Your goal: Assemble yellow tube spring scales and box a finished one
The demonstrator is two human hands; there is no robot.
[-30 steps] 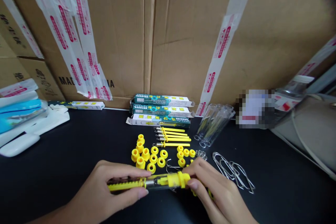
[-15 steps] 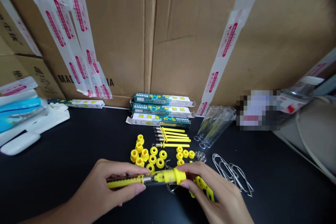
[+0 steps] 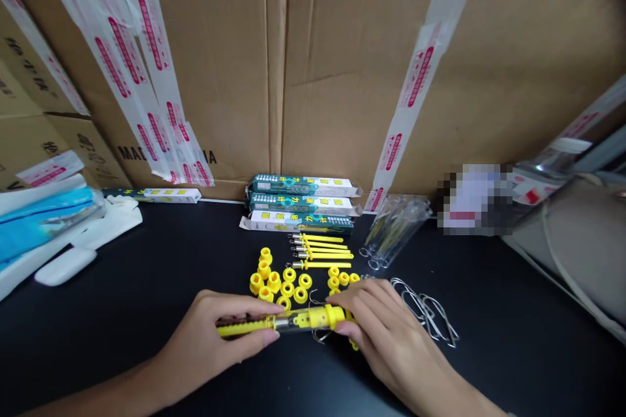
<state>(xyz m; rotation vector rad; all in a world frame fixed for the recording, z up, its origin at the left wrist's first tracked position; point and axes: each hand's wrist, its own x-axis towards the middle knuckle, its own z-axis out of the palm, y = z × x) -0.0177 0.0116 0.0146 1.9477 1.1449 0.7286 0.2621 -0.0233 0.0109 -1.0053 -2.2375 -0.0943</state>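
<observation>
A tubular spring scale (image 3: 283,322) lies crosswise between my hands, its clear tube showing a yellow strip, a dark spring and a silver collar. My left hand (image 3: 229,332) is closed around the tube's left part, thumb and fingers on either side. At the other end, my right hand (image 3: 386,332) pinches the yellow end cap (image 3: 335,316). Beyond it are yellow rings (image 3: 287,290), flanged yellow caps (image 3: 256,283) and yellow rods (image 3: 323,265) with metal ends. Wire hooks (image 3: 320,336) show just behind the tube, and yellow pieces under my right hand are partly hidden.
Teal-and-white boxes (image 3: 303,203) are stacked against a large cardboard carton (image 3: 332,111). Clear tubes (image 3: 394,234) and bent metal wires (image 3: 425,313) lie at the right. A bottle (image 3: 542,176) stands far right. A white mouse-like object (image 3: 66,266) and a blue packet (image 3: 44,215) are at the left.
My right hand has rolled over the cap, its fingers now covering more of it and the yellow pieces below. The view has shifted slightly; the scale stays held between both hands.
</observation>
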